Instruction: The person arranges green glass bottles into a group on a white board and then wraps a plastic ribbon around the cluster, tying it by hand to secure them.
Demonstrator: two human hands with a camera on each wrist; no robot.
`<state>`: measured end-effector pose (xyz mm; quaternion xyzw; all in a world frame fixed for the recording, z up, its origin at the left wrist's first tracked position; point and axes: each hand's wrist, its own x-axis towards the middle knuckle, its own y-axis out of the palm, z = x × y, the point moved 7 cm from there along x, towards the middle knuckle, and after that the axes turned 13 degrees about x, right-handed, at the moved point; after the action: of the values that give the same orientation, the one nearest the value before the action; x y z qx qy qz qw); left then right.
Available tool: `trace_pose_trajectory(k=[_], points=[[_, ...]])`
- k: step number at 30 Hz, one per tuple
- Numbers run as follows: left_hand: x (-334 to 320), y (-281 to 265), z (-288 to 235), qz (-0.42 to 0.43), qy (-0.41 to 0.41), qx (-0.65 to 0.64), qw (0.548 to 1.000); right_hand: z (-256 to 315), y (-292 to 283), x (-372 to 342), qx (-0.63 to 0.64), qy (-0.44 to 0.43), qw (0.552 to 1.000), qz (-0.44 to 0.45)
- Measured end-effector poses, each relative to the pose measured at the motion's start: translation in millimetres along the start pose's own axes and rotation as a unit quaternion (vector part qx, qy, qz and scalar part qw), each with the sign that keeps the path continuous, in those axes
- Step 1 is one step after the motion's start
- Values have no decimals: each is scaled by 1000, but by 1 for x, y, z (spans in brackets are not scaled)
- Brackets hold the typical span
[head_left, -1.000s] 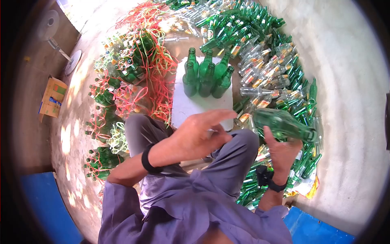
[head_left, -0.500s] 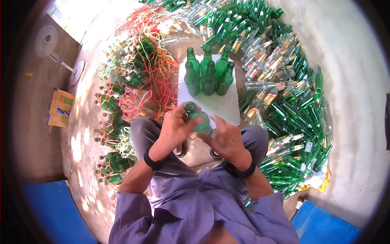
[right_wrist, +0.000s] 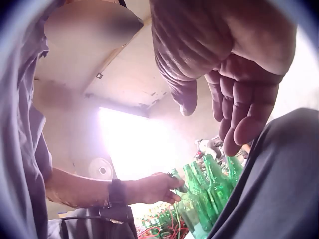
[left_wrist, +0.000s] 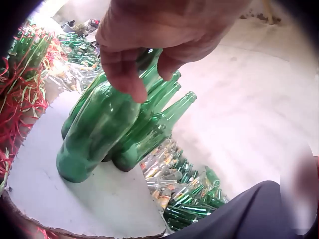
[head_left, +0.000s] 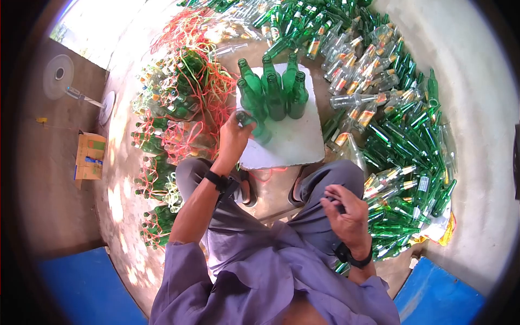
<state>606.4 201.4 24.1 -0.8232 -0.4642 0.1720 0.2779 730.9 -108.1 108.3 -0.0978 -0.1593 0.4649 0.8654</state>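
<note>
With its fingers round the neck, my left hand grips a green glass bottle. That bottle stands nearly upright over the white board, its base at the board's surface in the left wrist view. Several other green bottles stand upright in a tight group on the board, just beyond the held one. My right hand hovers by the right knee, holding nothing, its fingers loosely bent in the right wrist view.
A big heap of loose green and clear bottles lies along the right side and far end. At left are bundles of bottles tied with red and yellow straps. A fan and a cardboard box stand farther left.
A bottle came from the right side in the right hand, passed to the left hand before the chest, and moved forward to the board. The right hand drew back to the knee.
</note>
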Motion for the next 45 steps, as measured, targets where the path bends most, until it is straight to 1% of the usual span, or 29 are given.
trace_pose_trajectory(k=[2,4,6,8,11,15,17,18,21,22,24,25,26,28,30,32,33,34,36,37,38,40,42,43,44,45], points=[[7,-2,-7,-16,-26,32,999,-5,-25,-9,39,13,995,-94],[12,2,-9,-16,-21,29,999,-10,-37,-16,34,21,993,-111],[14,5,-13,-17,-16,25,999,-27,-46,-24,79,50,985,-148],[14,6,-16,-30,-23,24,999,-32,-49,-26,71,55,985,-150],[16,8,-13,-37,-18,9,999,-37,-52,-30,94,65,980,-166],[18,10,-13,-30,-30,35,998,-44,-59,-34,90,73,976,-184],[21,12,-9,-29,-7,-23,999,-53,-66,-39,97,87,970,-207],[21,13,-7,-26,-7,-22,999,-57,-69,-43,97,90,969,-210],[23,13,-8,-31,9,-16,999,-85,-79,-56,112,155,950,-247],[25,13,-5,-37,23,-23,999,-95,-80,-58,111,159,949,-250],[26,15,-3,-26,37,-31,998,-123,-83,-71,62,206,943,-253],[25,13,-6,-32,45,-52,997,-144,-81,-81,89,218,937,-258],[26,13,-10,-36,53,-76,995,-162,-78,-92,142,265,914,-271],[26,8,-16,-47,89,-39,994,-207,-68,-121,198,274,902,-269],[18,7,-30,-48,77,-57,994,-232,-64,-143,130,349,898,-235],[14,4,-41,-42,68,1,997,-271,-56,-175,89,365,901,-214],[14,3,-45,-42,82,57,994,-286,-52,-191,69,394,896,-191],[18,4,-38,-39,97,24,994,-290,-50,-202,13,424,889,-175],[18,8,-34,-29,53,-23,998,-311,-40,-231,-51,445,887,-115],[18,8,-34,-24,52,-24,998,-332,-29,-253,-99,430,889,-123],[18,9,-33,-13,49,-5,999,-336,-21,-264,-66,460,880,-99],[16,11,-37,0,47,13,999,-342,-3,-289,9,558,828,-48],[12,10,-40,-4,34,34,999,-364,26,-321,63,586,807,-26],[12,10,-35,9,16,37,999,-373,43,-341,136,608,780,-59],[11,9,-35,13,15,38,999,-373,58,-346,185,607,772,-21],[9,7,-34,16,1,37,999,-375,64,-350,219,606,764,-22]])
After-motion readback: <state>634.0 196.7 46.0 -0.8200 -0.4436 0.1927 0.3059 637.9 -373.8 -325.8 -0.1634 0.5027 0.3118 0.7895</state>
